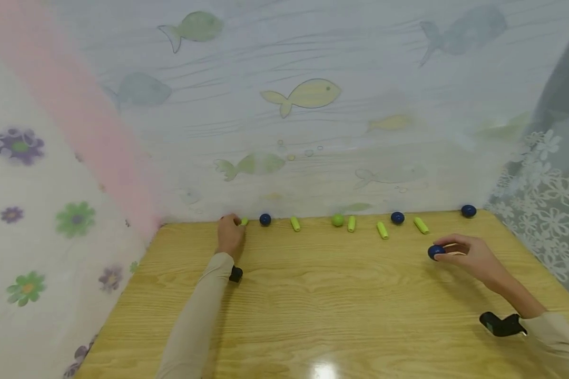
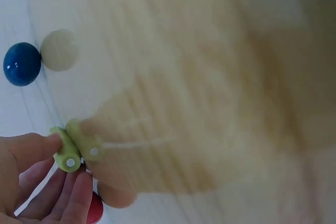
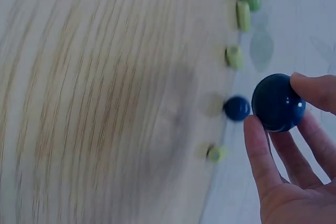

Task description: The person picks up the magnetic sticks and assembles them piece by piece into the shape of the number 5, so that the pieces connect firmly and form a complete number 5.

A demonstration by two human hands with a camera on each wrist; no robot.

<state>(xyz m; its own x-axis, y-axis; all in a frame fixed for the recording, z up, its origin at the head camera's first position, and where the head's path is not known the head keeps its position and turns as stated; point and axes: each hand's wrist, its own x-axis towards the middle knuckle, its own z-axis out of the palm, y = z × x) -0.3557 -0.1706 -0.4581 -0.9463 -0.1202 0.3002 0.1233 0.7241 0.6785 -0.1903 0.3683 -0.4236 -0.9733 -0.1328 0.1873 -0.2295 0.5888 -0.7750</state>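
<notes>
At the back left of the table, my left hand pinches a small yellow-green cylinder between thumb and fingers. A white dot marks the cylinder's end. Part of a red ball shows behind those fingers in the left wrist view; the rest is hidden. A dark blue ball sits just right of this hand. Over the right side of the table, my right hand holds a glossy dark blue ball with its thumb and fingertips.
Along the back edge of the wooden table lie several yellow-green cylinders, a green ball and two more dark blue balls, one mid-right and one at the far right corner. A fish-patterned wall rises behind.
</notes>
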